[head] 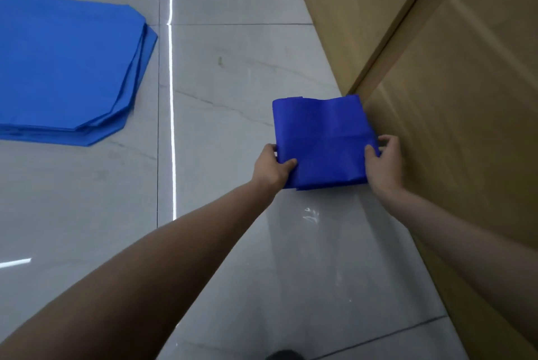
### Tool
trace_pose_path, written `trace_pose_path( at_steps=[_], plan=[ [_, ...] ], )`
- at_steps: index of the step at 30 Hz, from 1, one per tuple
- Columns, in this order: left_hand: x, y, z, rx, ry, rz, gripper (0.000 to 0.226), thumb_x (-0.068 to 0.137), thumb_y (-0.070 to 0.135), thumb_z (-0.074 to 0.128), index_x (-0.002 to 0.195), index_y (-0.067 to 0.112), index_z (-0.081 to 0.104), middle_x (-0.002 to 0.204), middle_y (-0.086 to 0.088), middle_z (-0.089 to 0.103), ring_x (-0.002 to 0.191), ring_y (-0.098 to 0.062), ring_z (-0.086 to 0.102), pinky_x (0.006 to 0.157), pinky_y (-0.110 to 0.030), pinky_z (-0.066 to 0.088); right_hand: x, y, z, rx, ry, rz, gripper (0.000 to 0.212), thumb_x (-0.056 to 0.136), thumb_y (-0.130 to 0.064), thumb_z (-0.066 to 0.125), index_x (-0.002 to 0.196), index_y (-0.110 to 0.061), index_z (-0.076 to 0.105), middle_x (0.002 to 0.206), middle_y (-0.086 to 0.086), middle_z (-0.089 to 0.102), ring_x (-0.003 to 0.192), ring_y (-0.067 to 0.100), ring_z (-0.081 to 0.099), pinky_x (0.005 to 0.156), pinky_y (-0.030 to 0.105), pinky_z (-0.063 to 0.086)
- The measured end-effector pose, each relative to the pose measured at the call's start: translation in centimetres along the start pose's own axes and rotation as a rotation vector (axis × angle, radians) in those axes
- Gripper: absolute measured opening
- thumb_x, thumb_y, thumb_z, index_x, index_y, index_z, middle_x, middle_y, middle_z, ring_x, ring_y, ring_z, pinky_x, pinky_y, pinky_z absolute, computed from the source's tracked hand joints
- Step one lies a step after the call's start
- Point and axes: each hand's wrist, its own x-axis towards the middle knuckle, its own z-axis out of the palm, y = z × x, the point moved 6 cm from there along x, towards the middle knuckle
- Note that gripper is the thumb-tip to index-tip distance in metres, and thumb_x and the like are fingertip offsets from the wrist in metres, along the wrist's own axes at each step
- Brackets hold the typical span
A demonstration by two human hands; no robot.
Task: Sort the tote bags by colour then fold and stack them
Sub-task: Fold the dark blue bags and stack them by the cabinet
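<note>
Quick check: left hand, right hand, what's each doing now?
Left hand: grips the folded dark blue tote bag's left edge.
Right hand: grips its right edge.

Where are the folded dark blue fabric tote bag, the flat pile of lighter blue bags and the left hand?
folded dark blue fabric tote bag (323, 138): head view, its middle.
flat pile of lighter blue bags (64, 65): head view, top bag's middle.
left hand (272, 168): head view, back of hand.

Two blues
Royal-blue bag (320, 141) between left hand (272, 166) and right hand (384, 158); lighter blue stack (67, 68) further left; grey-veined white tiles (233, 68); tan panels (465, 68).
</note>
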Motion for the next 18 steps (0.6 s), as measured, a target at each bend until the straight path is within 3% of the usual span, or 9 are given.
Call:
trace_pose_path(
  at_steps=[2,4,7,10,13,18],
  plan=[
    [1.1,0.4,1.5,0.072,0.015,0.022,0.047,0.09,0.023,0.062,0.13,0.008,0.041,0.125,-0.011,0.054,0.107,-0.028,0.056,0.094,-0.043,0.048,0.8,0.3,-0.7,-0.208,0.062,-0.014,0.037,0.093,-0.015,0.052,0.127,-0.002,0.043,0.117,0.017,0.054,0.11,0.036,0.051,0.09,0.043,0.039],
    [2.0,0.6,2.7,0.27,0.024,0.054,0.047,0.09,0.032,0.06,0.126,0.006,0.045,0.124,-0.012,0.051,0.104,-0.029,0.056,0.092,-0.041,0.047,0.7,-0.7,-0.5,-0.515,0.099,-0.161,0.047,0.092,-0.018,0.054,0.135,-0.005,0.04,0.136,0.018,0.044,0.121,0.035,0.042,0.098,0.044,0.034],
    [2.5,0.4,4.0,0.561,0.034,0.088,0.048,0.091,0.045,0.053,0.114,0.003,0.05,0.124,-0.014,0.039,0.099,-0.03,0.055,0.088,-0.039,0.047,-0.5,-2.3,2.6,-0.654,-0.093,-0.487,0.052,0.097,-0.024,0.048,0.145,-0.013,0.033,0.153,0.014,0.025,0.135,0.034,0.028,0.11,0.043,0.026],
    [2.8,0.2,3.8,0.567,0.102,0.229,0.06,0.09,0.041,0.057,0.136,0.01,0.034,0.134,-0.015,0.029,0.112,-0.032,0.049,0.092,-0.042,0.046,-0.3,-1.2,5.4,-0.748,-0.263,-0.442,0.053,0.101,-0.037,0.033,0.151,-0.029,0.017,0.16,0.005,0.004,0.144,0.031,0.007,0.117,0.043,0.014],
    [3.2,0.2,4.1,0.709,0.067,0.418,0.07,0.094,0.033,0.052,0.15,0.019,0.012,0.152,-0.016,0.009,0.129,-0.031,0.038,0.102,-0.041,0.04,0.3,0.1,6.9,-0.804,-0.34,-0.394,0.053,0.101,-0.046,0.025,0.15,-0.037,0.009,0.16,0.001,0.002,0.145,0.029,0.004,0.117,0.045,0.013],
    [5.1,-0.1,4.4,0.972,-0.006,0.36,0.061,0.097,0.046,0.037,0.149,0.021,0.017,0.157,-0.009,0.007,0.136,-0.029,0.027,0.108,-0.042,0.026,1.1,1.6,8.0,-0.857,-0.364,-0.339,0.053,0.1,-0.051,0.017,0.15,-0.039,0.004,0.16,-0.003,-0.001,0.146,0.025,0.0,0.117,0.042,0.006]
  ],
)
